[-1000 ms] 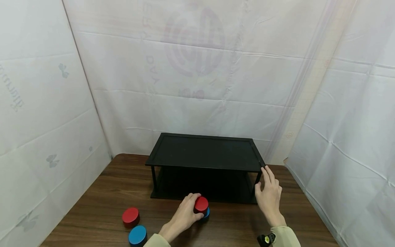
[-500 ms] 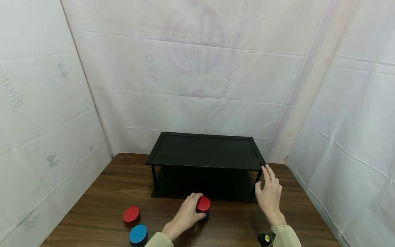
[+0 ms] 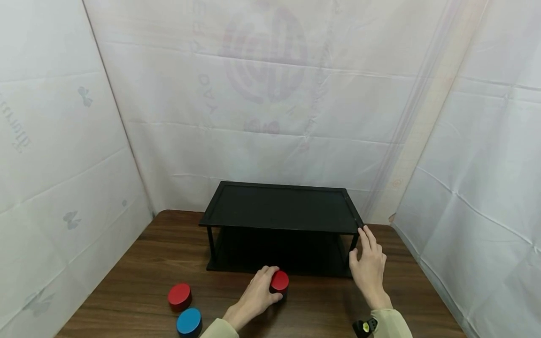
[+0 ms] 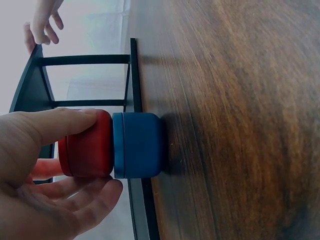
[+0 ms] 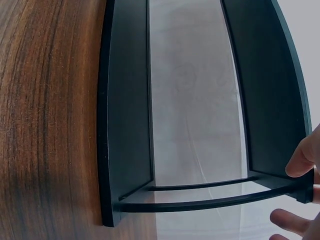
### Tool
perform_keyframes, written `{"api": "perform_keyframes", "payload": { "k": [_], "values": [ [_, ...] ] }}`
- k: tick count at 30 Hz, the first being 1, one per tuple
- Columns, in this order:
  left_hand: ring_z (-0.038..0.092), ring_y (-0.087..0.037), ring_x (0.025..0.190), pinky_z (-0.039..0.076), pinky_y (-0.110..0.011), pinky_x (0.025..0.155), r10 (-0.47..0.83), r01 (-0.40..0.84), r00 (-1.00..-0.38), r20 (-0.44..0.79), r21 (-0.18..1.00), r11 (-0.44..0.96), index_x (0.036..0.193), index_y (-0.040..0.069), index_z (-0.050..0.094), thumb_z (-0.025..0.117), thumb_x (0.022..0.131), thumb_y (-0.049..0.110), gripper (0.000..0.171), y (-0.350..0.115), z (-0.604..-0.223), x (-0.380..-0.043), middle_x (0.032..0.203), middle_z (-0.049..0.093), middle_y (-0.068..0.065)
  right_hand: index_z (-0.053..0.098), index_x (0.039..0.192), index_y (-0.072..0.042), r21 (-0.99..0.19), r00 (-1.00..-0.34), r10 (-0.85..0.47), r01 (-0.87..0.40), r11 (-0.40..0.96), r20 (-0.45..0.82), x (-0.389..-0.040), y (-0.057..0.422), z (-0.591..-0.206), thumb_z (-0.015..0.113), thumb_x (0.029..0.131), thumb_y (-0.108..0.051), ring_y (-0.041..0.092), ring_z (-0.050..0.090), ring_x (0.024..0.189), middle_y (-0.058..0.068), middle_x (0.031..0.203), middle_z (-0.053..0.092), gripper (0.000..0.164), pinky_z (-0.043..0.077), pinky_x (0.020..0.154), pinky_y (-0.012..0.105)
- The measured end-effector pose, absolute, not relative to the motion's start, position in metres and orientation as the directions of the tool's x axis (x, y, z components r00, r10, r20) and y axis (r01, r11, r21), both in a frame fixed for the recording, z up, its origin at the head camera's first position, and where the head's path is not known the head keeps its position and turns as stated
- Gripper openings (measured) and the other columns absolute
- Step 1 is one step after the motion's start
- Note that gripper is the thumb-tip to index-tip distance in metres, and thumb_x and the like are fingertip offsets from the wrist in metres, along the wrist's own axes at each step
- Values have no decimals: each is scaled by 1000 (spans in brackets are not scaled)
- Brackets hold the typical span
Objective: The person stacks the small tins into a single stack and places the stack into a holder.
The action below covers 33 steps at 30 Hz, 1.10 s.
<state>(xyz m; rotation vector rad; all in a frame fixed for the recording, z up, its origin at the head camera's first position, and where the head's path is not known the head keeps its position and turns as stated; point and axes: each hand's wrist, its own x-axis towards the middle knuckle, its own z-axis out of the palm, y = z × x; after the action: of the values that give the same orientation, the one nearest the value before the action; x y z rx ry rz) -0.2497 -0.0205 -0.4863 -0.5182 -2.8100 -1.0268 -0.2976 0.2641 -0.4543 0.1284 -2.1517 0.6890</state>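
Your left hand [image 3: 253, 300] grips the red puck [image 3: 279, 281], thumb on one side and fingers curled round the other. In the left wrist view the red puck [image 4: 86, 145] sits flush on top of a blue puck [image 4: 138, 145], and the blue puck rests on the surface [image 3: 321, 305]. The stack stands near the middle of the surface, just in front of the lower front edge of the black shelf [image 3: 281, 211]. In the head view the blue puck is almost wholly hidden under the red one and your fingers.

Your right hand [image 3: 368, 265] is at the front right corner of the black shelf. Its fingers are extended and relaxed, with the fingertips touching the top board's corner; it grasps nothing. The right wrist view shows the shelf [image 5: 127, 115] from its end, with fingertips [image 5: 302, 159] against the top board's edge.

The black shelf has two boards joined by thin posts and stands toward the back edge of the surface.

A second red puck [image 3: 179, 295] lies near the front left part of the surface. A second blue puck [image 3: 189, 322] lies just beside it, closer to the front edge. Both are well apart from the stack.
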Motion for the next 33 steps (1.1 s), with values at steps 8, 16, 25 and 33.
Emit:
{"api": "perform_keyframes", "payload": {
  "k": [8, 16, 25, 33],
  "values": [
    [59, -26, 100, 55, -40, 79, 295, 348, -936, 191, 619, 704, 130, 3, 52, 81, 74, 15, 63, -22, -491, -247, 116, 59, -11, 53, 133, 0, -443, -647, 150, -317, 838, 747, -293, 263, -458, 60, 80, 8, 42, 53, 96, 18, 143, 48, 54, 35, 73, 52],
    [54, -25, 103, 54, -40, 81, 310, 357, -932, 187, 614, 704, 135, 5, 47, 82, 73, 17, 72, -26, -490, -242, 121, 57, -12, 53, 134, -1, -443, -646, 151, -316, 839, 748, -293, 262, -459, 61, 80, 8, 41, 53, 96, 17, 143, 48, 54, 35, 73, 51],
    [52, -26, 108, 54, -43, 82, 277, 349, -937, 213, 588, 729, 138, 4, 44, 82, 74, 17, 75, -36, -485, -237, 127, 55, -16, 53, 133, -1, -439, -634, 154, -322, 839, 758, -295, 261, -456, 61, 80, 8, 40, 52, 95, 17, 143, 48, 55, 35, 73, 51],
    [52, -28, 110, 54, -42, 84, 257, 355, -934, 248, 567, 743, 137, 2, 45, 81, 76, 16, 72, -45, -481, -236, 127, 55, -17, 52, 134, 0, -435, -628, 152, -325, 840, 763, -297, 262, -455, 60, 80, 8, 40, 52, 94, 17, 143, 48, 55, 35, 73, 51]
  ]
}}
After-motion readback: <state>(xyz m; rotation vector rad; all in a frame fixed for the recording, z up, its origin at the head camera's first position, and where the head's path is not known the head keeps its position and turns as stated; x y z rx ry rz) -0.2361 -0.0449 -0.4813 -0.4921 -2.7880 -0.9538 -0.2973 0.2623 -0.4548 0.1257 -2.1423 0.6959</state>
